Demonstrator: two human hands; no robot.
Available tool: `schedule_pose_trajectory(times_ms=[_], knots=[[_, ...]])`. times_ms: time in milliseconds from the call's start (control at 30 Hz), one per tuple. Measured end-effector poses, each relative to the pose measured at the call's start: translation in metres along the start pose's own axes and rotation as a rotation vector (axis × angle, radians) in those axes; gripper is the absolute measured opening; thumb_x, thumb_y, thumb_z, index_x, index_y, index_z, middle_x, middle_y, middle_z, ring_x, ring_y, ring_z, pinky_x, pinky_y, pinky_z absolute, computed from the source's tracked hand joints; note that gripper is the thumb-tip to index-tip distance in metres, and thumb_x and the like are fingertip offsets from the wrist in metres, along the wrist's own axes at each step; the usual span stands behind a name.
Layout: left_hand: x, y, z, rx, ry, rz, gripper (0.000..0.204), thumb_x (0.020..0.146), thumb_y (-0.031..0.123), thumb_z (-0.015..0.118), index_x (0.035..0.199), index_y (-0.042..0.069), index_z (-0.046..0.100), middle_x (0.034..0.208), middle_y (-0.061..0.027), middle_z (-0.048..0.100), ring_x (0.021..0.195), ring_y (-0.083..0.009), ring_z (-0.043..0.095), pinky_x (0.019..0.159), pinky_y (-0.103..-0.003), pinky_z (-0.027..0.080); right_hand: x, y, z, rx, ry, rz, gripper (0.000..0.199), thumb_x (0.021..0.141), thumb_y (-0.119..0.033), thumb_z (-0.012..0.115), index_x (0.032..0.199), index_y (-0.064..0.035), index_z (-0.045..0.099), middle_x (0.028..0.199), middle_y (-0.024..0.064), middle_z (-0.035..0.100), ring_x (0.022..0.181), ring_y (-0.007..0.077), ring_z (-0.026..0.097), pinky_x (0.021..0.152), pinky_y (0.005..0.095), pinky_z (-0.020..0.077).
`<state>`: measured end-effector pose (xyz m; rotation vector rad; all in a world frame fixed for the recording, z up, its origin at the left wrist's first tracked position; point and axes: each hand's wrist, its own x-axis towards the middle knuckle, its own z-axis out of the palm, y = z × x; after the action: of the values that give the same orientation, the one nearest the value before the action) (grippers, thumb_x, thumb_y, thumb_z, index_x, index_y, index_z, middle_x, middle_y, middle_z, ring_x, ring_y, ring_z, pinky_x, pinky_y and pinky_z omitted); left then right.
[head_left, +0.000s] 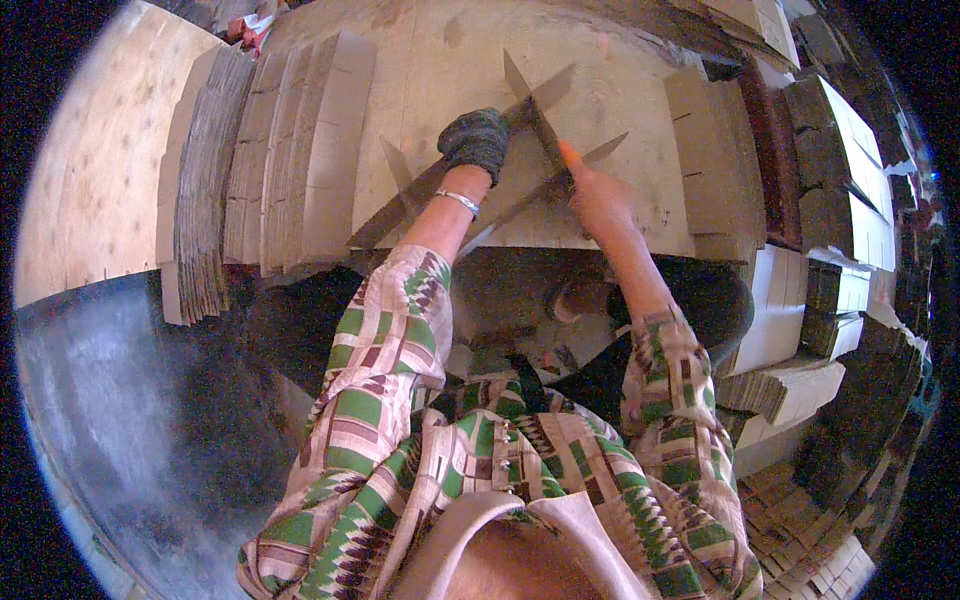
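Observation:
My left hand (474,143), in a dark grey knitted glove, is closed on a long brown cardboard strip (385,222) that runs slantwise over the wooden board (640,215). My bare right hand (604,205) grips the orange handle (570,155) of a knife, and its long dark blade (533,105) points away from me. The blade crosses the strip just right of the glove; whether it touches the strip I cannot tell. A second cardboard strip (600,150) slants under the right hand. Another thin cardboard piece (396,163) stands out left of the glove.
Upright stacks of cardboard pieces (300,150) line the board's left side, beside a darker stack (210,170). More cardboard (715,150) stands at the right edge. Further right are bundled stacks (845,165) and a lower bundle (785,390). A pale wooden panel (105,160) lies far left.

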<state>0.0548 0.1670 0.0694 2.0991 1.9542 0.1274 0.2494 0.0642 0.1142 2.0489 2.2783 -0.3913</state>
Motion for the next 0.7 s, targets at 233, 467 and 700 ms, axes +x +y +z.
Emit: schedule_pose_trajectory(times_ms=[233,467,700], knots=[[-0.019,-0.015,-0.008,-0.090,0.212,0.087,0.052,0.094,0.052,0.053,0.120,0.009,0.066,0.113,-0.0206,0.069,0.104,-0.0376,0.066,0.089,-0.048,0.053,-0.014,0.042,-0.026,0.200,0.317,0.144,0.079,0.083,-0.006,0.064,0.153,-0.0268,0.034,0.116,0.0235,0.064,0.105,0.0386,0.064,0.087,0.0480,0.0515],[-0.111,-0.020,-0.026,-0.022,0.470,0.471,0.059,0.089,0.054,0.059,0.125,0.007,0.063,0.112,-0.0200,0.069,0.102,-0.0369,0.066,0.089,-0.049,0.052,-0.026,0.228,-0.031,-0.364,0.408,0.531,0.057,0.079,-0.022,0.076,0.132,-0.0149,0.054,0.117,0.0214,0.064,0.112,0.0376,0.062,0.094,0.0485,0.0498],[-0.137,-0.037,0.009,0.082,0.074,0.443,0.022,0.088,0.025,0.056,0.083,0.013,0.073,0.079,-0.0127,0.072,0.074,-0.0348,0.069,0.071,-0.051,0.051,-0.022,0.178,-0.089,0.166,0.701,0.407,0.054,0.079,-0.004,0.063,0.132,-0.0083,0.055,0.109,0.0208,0.070,0.101,0.0392,0.068,0.084,0.0451,0.0553]])
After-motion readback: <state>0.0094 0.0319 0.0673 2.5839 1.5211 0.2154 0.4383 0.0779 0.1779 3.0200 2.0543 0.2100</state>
